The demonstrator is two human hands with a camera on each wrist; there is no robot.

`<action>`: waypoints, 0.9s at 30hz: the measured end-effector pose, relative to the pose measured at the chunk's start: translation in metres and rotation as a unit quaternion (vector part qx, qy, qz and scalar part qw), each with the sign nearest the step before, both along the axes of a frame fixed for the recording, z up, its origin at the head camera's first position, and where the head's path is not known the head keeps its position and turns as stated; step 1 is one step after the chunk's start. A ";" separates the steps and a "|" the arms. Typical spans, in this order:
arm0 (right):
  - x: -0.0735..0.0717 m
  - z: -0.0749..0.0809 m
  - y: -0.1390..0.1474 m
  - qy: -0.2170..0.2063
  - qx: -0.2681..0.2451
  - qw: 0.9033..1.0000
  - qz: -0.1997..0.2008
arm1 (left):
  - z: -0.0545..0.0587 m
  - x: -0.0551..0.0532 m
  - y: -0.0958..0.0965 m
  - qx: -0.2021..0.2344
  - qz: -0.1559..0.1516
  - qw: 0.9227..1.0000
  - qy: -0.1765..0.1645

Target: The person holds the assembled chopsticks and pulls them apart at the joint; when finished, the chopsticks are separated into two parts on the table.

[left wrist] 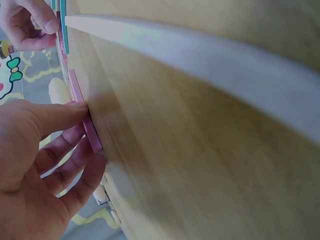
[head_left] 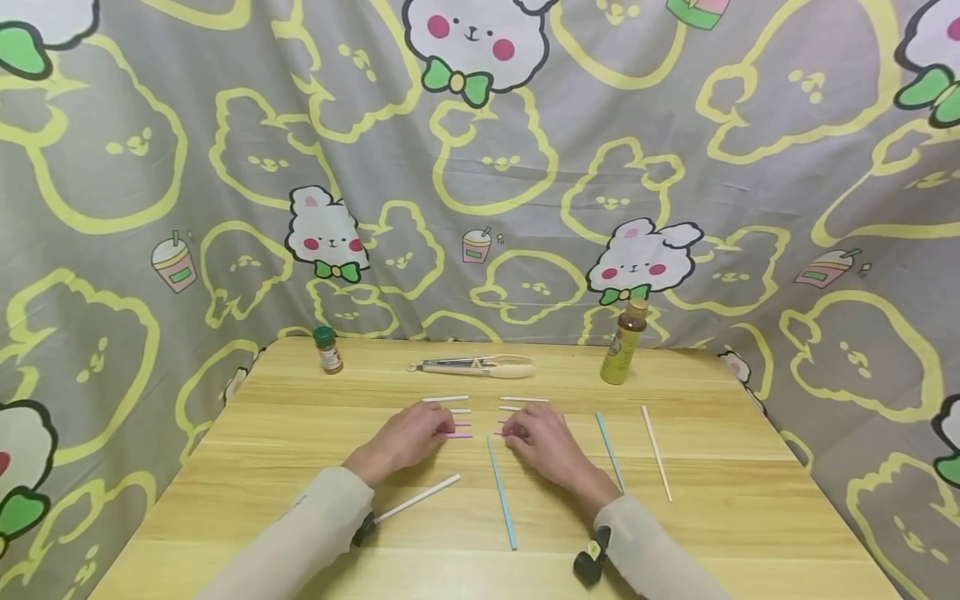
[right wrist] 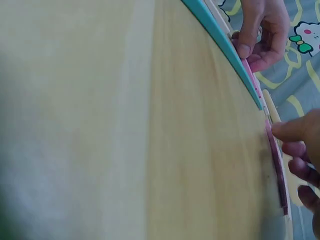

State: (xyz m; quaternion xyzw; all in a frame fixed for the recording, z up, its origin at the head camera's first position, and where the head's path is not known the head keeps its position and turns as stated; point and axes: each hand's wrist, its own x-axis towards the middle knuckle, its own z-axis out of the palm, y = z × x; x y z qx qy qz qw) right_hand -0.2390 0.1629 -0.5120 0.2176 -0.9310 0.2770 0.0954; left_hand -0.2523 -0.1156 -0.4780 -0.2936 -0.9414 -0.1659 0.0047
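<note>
Pink sticks (head_left: 459, 435) at two hands on a wooden surface

Head view: two groups of sticks lie side by side near the middle of the surface (head_left: 285, 417), with a gap between them. Each group has white sticks (head_left: 446, 398) at the back and pink ones nearer the person. The left hand (head_left: 408, 437) is at the left group, the right hand (head_left: 547, 442) at the right group, both with bent fingers. One blue stick (head_left: 502, 492) points toward the gap; another blue stick (head_left: 611, 450) and a cream stick (head_left: 657, 454) lie to the right of the right hand. A lone white stick (head_left: 420, 497) slants beside the left wrist. Along the back are a jar (head_left: 327, 350) with a green lid, a pair of tongs (head_left: 480, 366) and a bottle (head_left: 624, 346). Behind hangs a patterned cloth (head_left: 495, 167).

Left wrist view: the left hand pinches a pink stick (left wrist: 91, 127), thumb on the near side, fingers curled behind. The lone white stick crosses the foreground.

Right wrist view: the right hand's thumb is at the end of a darker pink stick (right wrist: 278, 170), its other fingers bent alongside; I cannot tell whether it grips the stick. A blue stick runs diagonally between the two hands, its tip near that thumb.
</note>
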 end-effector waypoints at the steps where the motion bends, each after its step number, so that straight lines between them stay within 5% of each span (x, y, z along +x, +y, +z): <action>1: 0.001 0.001 0.000 -0.004 -0.001 1.000 0.015 | 0.000 0.000 0.000 0.000 -0.001 1.000 -0.001; 11: 0.010 0.006 -0.004 0.000 0.024 0.989 0.149 | 0.002 0.006 0.003 0.015 -0.012 1.000 0.011; 19: 0.021 0.003 0.004 0.000 0.043 0.984 0.172 | 0.011 0.027 0.021 0.002 -0.107 0.994 -0.005; 27: 0.037 0.006 0.014 -0.005 0.060 0.982 0.181 | 0.012 0.046 0.038 0.013 -0.178 0.982 -0.070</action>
